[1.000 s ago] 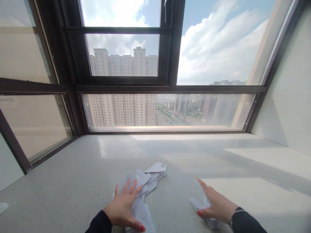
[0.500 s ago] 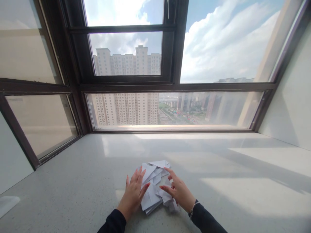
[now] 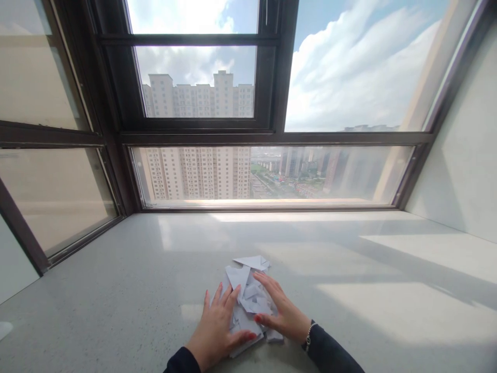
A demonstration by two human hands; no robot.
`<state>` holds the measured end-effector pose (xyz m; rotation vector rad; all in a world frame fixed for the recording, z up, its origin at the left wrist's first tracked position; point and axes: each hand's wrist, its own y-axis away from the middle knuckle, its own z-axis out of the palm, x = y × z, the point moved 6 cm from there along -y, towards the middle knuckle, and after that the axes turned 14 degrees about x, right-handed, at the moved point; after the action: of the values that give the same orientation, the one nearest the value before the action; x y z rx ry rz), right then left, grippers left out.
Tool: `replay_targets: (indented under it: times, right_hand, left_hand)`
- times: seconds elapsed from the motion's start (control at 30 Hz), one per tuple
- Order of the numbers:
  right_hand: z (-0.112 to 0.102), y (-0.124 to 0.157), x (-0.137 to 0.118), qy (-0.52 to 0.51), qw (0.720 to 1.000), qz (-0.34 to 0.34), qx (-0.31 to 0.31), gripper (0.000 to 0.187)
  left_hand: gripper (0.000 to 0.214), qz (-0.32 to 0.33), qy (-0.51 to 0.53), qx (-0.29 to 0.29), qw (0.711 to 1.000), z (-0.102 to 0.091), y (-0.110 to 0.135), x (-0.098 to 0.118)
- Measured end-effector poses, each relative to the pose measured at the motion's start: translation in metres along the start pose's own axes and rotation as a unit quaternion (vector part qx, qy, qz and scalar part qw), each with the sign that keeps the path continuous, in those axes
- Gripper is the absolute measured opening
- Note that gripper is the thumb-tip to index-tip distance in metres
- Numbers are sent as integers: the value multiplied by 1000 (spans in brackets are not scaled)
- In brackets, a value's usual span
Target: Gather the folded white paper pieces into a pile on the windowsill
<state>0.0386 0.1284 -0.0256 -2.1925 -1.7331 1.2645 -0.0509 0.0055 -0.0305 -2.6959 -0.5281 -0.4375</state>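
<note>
A loose pile of white folded paper pieces (image 3: 252, 299) lies on the pale windowsill, several of them triangular and overlapping. My left hand (image 3: 219, 324) rests at the pile's left side, fingers spread, its thumb stretched across the near papers. On the right side, my right hand (image 3: 283, 313) touches the heap with thumb and fingers apart, curved over its edge. One folded triangle (image 3: 252, 262) sits at the far end, beyond both hands. Papers beneath the palms are partly hidden.
The speckled white sill (image 3: 116, 290) runs back to a dark window frame (image 3: 267, 139). A white object (image 3: 5, 329) is cut off at the left edge. Sunlight and shadow fall across the right side. Tall buildings stand outside.
Both hands have shifted on the pile; the left hand has come nearer and its thumb reaches further right. Papers between the hands have moved closer together. The view has turned slightly right.
</note>
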Motion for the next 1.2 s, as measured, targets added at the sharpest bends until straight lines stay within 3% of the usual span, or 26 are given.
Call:
replay_targets:
  times: [0.1, 0.2, 0.37, 0.47, 0.57, 0.7, 0.87, 0.97, 1.1, 1.2]
  right_hand:
    - [7, 4, -2, 10, 997, -23, -75, 98]
    - [8, 4, 3, 43, 995, 9, -89, 97]
    - [-1, 0, 10, 67, 996, 60, -20, 60]
    - [-10, -1, 13, 106, 990, 80, 39, 38]
    - [-19, -3, 12, 116, 985, 78, 102, 29]
    - [-25, -2, 12, 74, 982, 86, 151, 38]
    - [-22, 1, 15, 60, 978, 100, 171, 42]
    - [-15, 3, 13, 18, 983, 106, 146, 46]
    - [-4, 1, 4, -101, 988, 109, 49, 52]
    - [-14, -6, 5, -89, 988, 97, 82, 49]
  left_hand:
    - [89, 39, 38, -8, 998, 2, 1, 7]
    - [81, 37, 60, 7, 997, 3, -1, 5]
    - [66, 4, 60, 74, 995, -7, -7, -11]
    - [51, -20, -3, 113, 993, -15, -8, -19]
    - [42, -44, -66, 164, 983, -25, -6, -22]
    - [34, -54, -101, 211, 971, -35, -4, -19]
    - [32, -72, -122, 219, 965, -34, -3, -21]
    - [33, -65, -86, 206, 973, -24, -4, -23]
    - [34, -18, 20, 215, 976, -18, -4, -14]
    - [33, -1, 72, 227, 971, -24, -5, -7]
